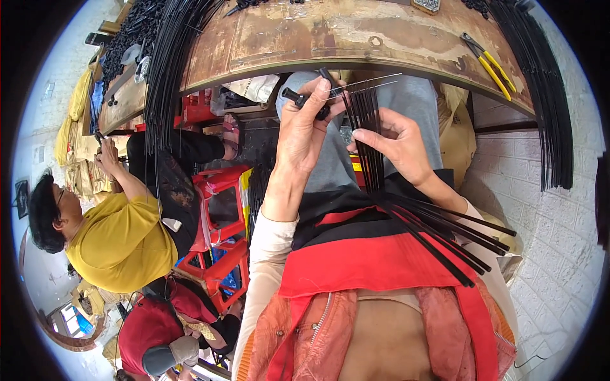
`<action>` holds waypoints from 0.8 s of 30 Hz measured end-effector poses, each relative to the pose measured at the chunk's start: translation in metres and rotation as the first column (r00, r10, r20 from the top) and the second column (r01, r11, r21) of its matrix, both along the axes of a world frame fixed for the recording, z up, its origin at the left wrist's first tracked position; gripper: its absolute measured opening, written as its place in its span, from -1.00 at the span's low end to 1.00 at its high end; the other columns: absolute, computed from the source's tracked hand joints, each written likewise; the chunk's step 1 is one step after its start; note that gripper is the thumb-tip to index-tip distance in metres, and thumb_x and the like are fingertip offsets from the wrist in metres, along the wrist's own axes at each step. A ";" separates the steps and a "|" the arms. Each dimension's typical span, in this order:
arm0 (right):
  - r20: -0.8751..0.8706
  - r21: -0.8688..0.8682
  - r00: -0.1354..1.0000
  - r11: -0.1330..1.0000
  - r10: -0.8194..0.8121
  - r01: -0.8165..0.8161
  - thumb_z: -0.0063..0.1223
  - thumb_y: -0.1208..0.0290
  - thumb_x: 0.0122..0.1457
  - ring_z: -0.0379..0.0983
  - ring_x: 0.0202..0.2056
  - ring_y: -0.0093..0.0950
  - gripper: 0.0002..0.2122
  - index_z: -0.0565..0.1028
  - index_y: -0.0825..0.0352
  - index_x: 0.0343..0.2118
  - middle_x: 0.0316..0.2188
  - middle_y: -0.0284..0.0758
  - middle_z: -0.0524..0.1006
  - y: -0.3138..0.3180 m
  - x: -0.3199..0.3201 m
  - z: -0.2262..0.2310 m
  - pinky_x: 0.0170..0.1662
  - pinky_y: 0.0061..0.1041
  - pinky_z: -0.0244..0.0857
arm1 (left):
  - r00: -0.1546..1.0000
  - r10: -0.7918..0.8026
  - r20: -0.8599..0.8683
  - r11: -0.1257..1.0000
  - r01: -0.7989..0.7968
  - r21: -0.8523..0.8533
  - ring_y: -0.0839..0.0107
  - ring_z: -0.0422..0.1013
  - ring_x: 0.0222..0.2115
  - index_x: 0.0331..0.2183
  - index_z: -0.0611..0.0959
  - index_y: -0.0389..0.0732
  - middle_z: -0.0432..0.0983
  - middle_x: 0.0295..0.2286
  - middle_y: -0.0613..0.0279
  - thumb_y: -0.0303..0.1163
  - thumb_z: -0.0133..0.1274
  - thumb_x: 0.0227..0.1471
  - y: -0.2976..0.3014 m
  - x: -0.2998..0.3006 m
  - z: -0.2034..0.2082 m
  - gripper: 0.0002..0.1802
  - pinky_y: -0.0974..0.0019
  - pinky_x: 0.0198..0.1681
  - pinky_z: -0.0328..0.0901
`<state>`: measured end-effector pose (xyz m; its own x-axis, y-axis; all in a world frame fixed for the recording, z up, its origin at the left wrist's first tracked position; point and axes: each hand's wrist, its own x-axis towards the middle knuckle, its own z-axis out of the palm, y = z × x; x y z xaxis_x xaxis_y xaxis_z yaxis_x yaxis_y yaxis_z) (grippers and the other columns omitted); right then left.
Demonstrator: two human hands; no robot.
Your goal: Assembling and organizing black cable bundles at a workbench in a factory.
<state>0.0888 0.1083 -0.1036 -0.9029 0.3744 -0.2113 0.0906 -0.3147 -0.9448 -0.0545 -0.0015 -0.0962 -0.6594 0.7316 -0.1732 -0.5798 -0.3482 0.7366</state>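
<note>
Above my lap, my left hand (297, 143) is closed on small black plastic fittings (293, 96); their shape is partly hidden by the fingers. Thin metal wires (376, 81) stick out to the right from beside its thumb. A bundle of thin black rods (367, 152), looking like umbrella ribs, runs from near those fittings down to my lap. My right hand (401, 145) pinches this bundle from the right, thumb on top. The rods' thicker tube ends (448, 244) fan out over my right thigh, beside a red and black apron (368, 263).
A worn wooden table (273, 38) lies ahead, with yellow-handled pliers (492, 70) at its right. Black rod bundles hang off its left (166, 82) and right (540, 95) sides. A co-worker in yellow (121, 244) sits left, near red stools (219, 270). A white brick wall (553, 254) stands right.
</note>
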 end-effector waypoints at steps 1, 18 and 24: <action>0.000 0.001 1.000 1.000 -0.001 0.001 0.16 0.46 0.16 0.57 -0.33 -0.48 -0.76 0.47 0.43 -0.14 -0.36 -0.32 0.55 0.000 0.000 0.000 -0.22 -0.53 0.44 | 1.000 0.002 -0.005 1.000 -0.002 -0.002 0.41 0.52 -0.28 -0.23 0.63 -0.27 0.58 -0.28 0.18 -0.34 0.14 0.11 0.000 0.000 -0.001 -0.78 0.37 -0.19 0.47; -0.007 -0.005 1.000 1.000 -0.005 0.005 0.16 0.45 0.16 0.55 -0.34 -0.50 -0.75 0.46 0.41 -0.13 -0.36 -0.33 0.55 0.000 0.000 -0.001 -0.22 -0.54 0.43 | 0.998 0.045 -0.049 0.997 -0.042 0.057 0.39 0.53 -0.29 0.03 0.47 -0.26 0.54 -0.27 0.21 -0.45 0.12 0.11 0.001 -0.003 -0.004 -0.57 0.34 -0.21 0.51; 0.002 0.005 1.000 1.000 0.002 -0.002 0.16 0.45 0.16 0.55 -0.34 -0.50 -0.75 0.46 0.42 -0.13 -0.35 -0.32 0.55 0.000 0.000 -0.001 -0.22 -0.53 0.43 | 0.998 0.066 0.019 0.998 -0.066 0.001 0.34 0.54 -0.29 -0.13 0.56 -0.34 0.56 -0.31 0.17 -0.48 0.12 0.10 0.000 -0.001 -0.001 -0.72 0.33 -0.23 0.51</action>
<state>0.0885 0.1086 -0.1042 -0.9032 0.3736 -0.2115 0.0935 -0.3097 -0.9462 -0.0557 -0.0011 -0.0969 -0.7026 0.6871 -0.1849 -0.5697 -0.3874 0.7248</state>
